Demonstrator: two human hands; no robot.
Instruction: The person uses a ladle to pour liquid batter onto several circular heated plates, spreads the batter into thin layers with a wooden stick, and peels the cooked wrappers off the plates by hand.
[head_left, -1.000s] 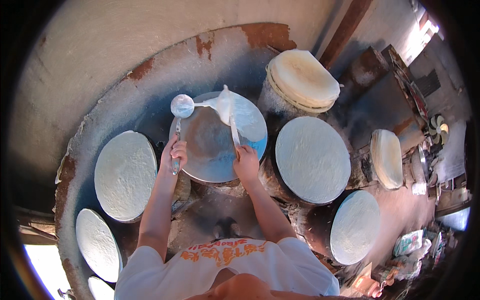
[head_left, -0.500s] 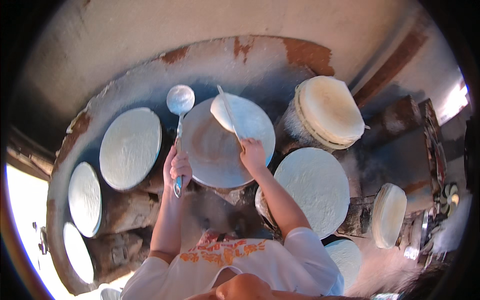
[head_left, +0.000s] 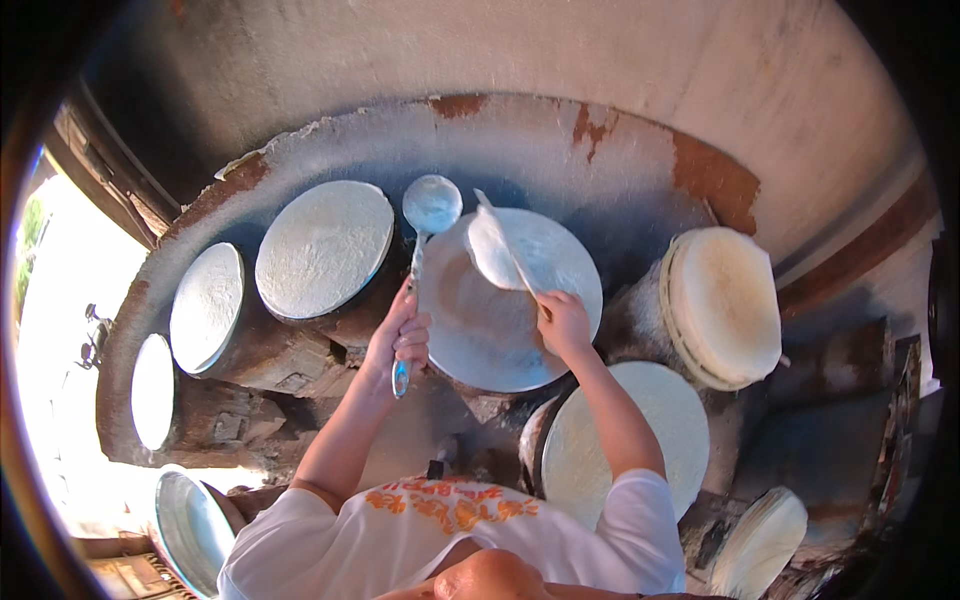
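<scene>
My left hand (head_left: 397, 337) is closed around the handle of a metal ladle (head_left: 433, 204), whose round bowl points away from me by the griddle's left rim. My right hand (head_left: 563, 318) grips a long flat scraper (head_left: 512, 245), tilted over the round griddle (head_left: 470, 335) in front of me. White batter (head_left: 488, 258) lies beside the scraper on the far part of the griddle. The near left part shows bare, brownish metal. To the left, a round griddle is covered by a pale sheet of batter (head_left: 325, 248); another covered griddle (head_left: 635, 430) is close under my right forearm.
A stack of pale round flatbreads (head_left: 725, 305) stands at the right, another stack (head_left: 762, 545) at the lower right. Further covered griddles (head_left: 207, 308) line the left side. A metal basin (head_left: 190, 530) sits at lower left. A stained, curved wall (head_left: 560, 125) rises behind.
My view has turned left, bringing the basin into sight and shifting the griddles rightward in the picture. The scraper's tilt over the batter differs slightly. Both hands keep their holds.
</scene>
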